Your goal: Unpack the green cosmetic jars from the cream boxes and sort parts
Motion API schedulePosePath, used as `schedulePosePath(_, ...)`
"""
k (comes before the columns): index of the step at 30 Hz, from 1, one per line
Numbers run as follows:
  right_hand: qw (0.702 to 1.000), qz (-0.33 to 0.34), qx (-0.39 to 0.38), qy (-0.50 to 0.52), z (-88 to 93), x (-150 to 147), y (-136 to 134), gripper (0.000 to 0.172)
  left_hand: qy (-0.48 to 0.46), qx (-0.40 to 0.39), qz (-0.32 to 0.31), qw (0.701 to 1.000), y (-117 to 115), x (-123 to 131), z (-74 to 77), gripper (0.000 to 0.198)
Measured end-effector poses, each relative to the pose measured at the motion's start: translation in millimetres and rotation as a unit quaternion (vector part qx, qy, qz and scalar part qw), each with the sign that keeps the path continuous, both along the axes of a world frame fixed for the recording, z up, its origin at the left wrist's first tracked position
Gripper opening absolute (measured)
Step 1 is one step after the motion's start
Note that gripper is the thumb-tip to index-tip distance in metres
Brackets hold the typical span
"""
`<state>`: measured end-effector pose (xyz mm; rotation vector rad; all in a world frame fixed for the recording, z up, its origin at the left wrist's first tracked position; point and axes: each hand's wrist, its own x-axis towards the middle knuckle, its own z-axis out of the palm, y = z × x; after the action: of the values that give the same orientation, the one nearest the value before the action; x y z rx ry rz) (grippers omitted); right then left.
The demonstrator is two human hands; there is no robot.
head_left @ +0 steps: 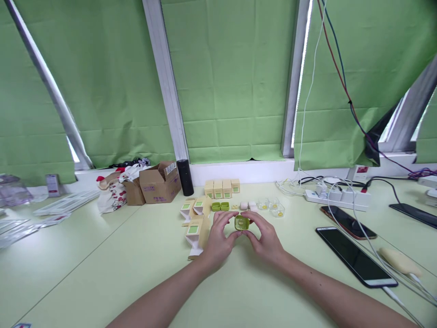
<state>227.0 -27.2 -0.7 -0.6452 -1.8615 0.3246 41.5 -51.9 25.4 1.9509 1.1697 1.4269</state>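
Between my two hands is a small green square cup (242, 222), its hollow side facing me. My left hand (220, 237) pinches its left edge with thumb and fingers, and my right hand (265, 234) pinches the right. Just beyond stand two more green cups (220, 206), with tiny yellowish pieces (234, 207) beside them. Pale pink pieces (244, 205) and several clear cups with yellow bits (273, 203) continue that row to the right. Left of my left hand lie opened small cardboard boxes (193, 230) with green labels.
Several closed small boxes (217, 189) stand farther back. A larger carton (160, 184), a black cylinder (185, 177) and a cloth bag (114, 193) are at the back left. Phones (357, 256), a power strip (336, 198) and white cables occupy the right side.
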Motion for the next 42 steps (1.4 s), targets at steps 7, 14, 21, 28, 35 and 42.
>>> schedulePosePath(7, 1.000, 0.008, 0.011, 0.002, 0.5, 2.7, -2.0, 0.040, 0.025, 0.004, 0.004, 1.000, -2.6, 2.2, 1.2, 0.038)
schedulePosePath(14, 0.999, -0.006, 0.044, 0.007, 5.4, 1.0, -3.4, 0.024, 0.055, 0.043, 0.006, 0.998, -6.1, 2.4, 0.9, 0.039)
schedulePosePath(21, 0.996, -0.009, 0.085, -0.005, 4.0, -1.1, -2.7, 0.029, 0.123, 0.102, 0.001, 0.987, -5.8, 0.3, -6.2, 0.045)
schedulePosePath(28, 0.995, -0.020, 0.100, -0.007, -0.5, -1.6, 0.4, 0.031, 0.152, 0.138, 0.005, 0.979, -5.2, -0.8, -9.1, 0.047)
schedulePosePath(35, 0.987, -0.081, 0.133, -0.025, -0.7, -0.1, 0.8, 0.026, 0.171, 0.153, 0.004, 0.973, -4.8, -0.9, -10.0, 0.046)
schedulePosePath(42, 0.979, -0.118, 0.161, -0.043, 4.4, -0.2, -1.7, 0.022, 0.185, 0.177, 0.009, 0.967, -5.1, -0.3, -9.1, 0.045)
